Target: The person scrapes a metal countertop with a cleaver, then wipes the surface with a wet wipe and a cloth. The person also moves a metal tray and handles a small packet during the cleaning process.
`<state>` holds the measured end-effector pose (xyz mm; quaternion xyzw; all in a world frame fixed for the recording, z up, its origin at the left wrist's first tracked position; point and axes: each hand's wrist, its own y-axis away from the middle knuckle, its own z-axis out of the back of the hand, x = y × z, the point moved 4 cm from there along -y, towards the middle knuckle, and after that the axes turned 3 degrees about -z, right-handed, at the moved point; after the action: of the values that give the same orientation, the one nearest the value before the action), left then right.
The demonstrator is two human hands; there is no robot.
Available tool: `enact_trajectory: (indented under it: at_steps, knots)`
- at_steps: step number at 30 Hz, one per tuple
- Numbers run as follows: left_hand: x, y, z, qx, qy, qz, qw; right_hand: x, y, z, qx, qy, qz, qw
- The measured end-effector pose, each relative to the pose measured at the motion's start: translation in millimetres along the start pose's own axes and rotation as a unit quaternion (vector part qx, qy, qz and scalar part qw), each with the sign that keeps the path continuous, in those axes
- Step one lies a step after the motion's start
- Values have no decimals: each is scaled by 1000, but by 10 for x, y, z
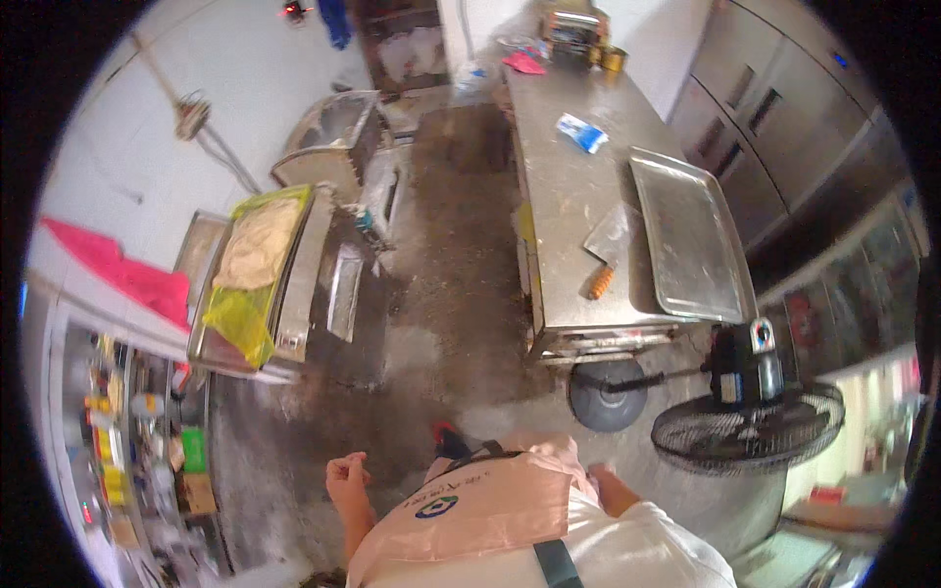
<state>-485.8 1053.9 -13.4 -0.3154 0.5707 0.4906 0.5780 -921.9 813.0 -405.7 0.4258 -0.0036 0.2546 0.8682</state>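
My left hand (347,470) hangs over the floor with its fingers loosely curled, and nothing shows in it. Beside the pink apron (470,507) is my right hand (610,489), partly hidden and blurred. Both hands are apart from the work surfaces. Ahead on the right, a cleaver (615,231) with an orange-brown handle lies on a steel table (559,198), next to a large metal tray (698,242). A blue and white packet (582,133) rests farther back. To the left, a broad slab of dough (261,242) lies on yellow-green plastic sheeting (246,323) in another tray.
A black pedestal fan (750,426) stands at my right, its round base (609,395) near the table's front corner. A trough-like machine (334,140) stands along the left wall. Between the two sides runs a stained floor (459,257). Shelves (140,441) hold goods at lower left.
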Motion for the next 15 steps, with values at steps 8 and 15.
enact_trajectory:
  at_steps: [8,15]
  knots:
    - [-557,-1861,-236,159,-7,-115,981,341,229,1648,-261,-615,-153,729]
    - [-867,-2191,-1272,281,-24,-96,955,-223,503,3150,-473,-779,-160,380]
